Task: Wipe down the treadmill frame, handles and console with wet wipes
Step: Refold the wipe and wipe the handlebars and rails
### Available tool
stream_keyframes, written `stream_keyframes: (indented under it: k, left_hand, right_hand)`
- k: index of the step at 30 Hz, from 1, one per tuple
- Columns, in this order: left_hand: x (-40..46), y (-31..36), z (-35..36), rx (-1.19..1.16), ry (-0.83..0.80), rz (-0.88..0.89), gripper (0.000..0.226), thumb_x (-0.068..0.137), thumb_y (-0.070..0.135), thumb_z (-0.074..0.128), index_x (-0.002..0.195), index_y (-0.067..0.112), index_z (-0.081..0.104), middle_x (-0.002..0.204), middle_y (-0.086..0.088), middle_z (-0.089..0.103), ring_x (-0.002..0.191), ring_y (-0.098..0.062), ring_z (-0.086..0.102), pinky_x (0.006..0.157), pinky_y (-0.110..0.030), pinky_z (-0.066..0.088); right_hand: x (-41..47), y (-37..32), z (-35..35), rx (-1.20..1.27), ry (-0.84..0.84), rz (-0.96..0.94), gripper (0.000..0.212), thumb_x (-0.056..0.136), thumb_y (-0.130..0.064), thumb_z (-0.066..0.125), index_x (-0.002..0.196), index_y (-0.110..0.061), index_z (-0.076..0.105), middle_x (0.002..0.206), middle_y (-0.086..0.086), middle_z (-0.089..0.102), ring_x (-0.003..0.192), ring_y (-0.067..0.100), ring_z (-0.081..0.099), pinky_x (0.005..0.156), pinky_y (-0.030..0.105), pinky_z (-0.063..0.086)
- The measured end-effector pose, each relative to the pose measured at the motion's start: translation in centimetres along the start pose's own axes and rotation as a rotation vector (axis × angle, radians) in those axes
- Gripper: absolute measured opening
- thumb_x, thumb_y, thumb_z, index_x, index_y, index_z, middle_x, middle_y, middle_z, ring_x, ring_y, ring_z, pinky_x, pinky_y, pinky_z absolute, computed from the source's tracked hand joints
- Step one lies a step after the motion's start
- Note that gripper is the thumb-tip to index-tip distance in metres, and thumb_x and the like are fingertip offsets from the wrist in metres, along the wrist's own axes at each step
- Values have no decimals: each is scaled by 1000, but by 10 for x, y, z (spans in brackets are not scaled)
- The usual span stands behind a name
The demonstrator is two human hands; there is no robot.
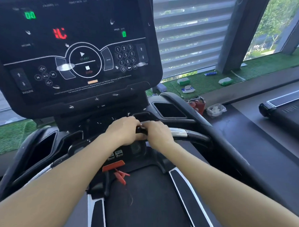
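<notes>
Fingers [128, 124] of both hands round chrome-tipped handlebar [180, 131]

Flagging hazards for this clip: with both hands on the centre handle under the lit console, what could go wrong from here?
1. The console is powered; a stray reach could press START.
2. The left hand and right hand work just above the red safety clip, which could get snagged.
3. No wipe is visible, so cleaning may be ineffective.
</notes>
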State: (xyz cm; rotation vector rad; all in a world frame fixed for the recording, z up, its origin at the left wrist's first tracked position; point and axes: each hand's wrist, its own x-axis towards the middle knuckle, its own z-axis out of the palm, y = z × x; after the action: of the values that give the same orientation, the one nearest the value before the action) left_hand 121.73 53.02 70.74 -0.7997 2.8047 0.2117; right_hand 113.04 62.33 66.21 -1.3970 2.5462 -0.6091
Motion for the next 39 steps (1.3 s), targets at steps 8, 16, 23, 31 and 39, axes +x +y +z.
stream_keyframes:
  k: [8,16,23,31,39]
  left_hand:
    - [-1,1,-3,12,-24,-21,57,82,58,61,129,26,54,131,3,54,117,-22,52,94,-38,46]
    - [1,2,-7,26,-48,-30,60,81,61,60,129,26,53,129,4,55,115,-20,53,92,-37,46]
    - [1,2,-5,12,-38,-36,60,78,59,63,127,26,56,129,3,55,117,-21,52,93,-36,45]
    - [2,1,-4,1,-39,-49,60,77,60,64,127,27,57,129,2,56,118,-21,52,95,-37,44]
    - [4,3,-6,6,-39,-74,59,76,59,66,126,28,57,126,2,57,113,-22,55,90,-36,46]
  right_hand:
    - [-36,67,21,-41,266,-477,67,68,9,36,125,-13,63,133,2,57,120,18,56,87,29,52]
    - [-30,35,32,60,270,-457,64,59,20,63,119,-3,65,124,10,63,113,24,62,71,32,59]
    - [-32,68,28,-77,332,-475,66,68,4,23,119,-4,66,126,8,62,112,22,62,74,25,57]
    - [-34,92,32,-155,344,-660,58,80,10,35,130,-8,57,139,5,51,126,22,51,97,29,48]
    - [0,29,9,161,100,-350,52,80,7,48,122,-20,65,127,0,61,113,27,57,82,34,50]
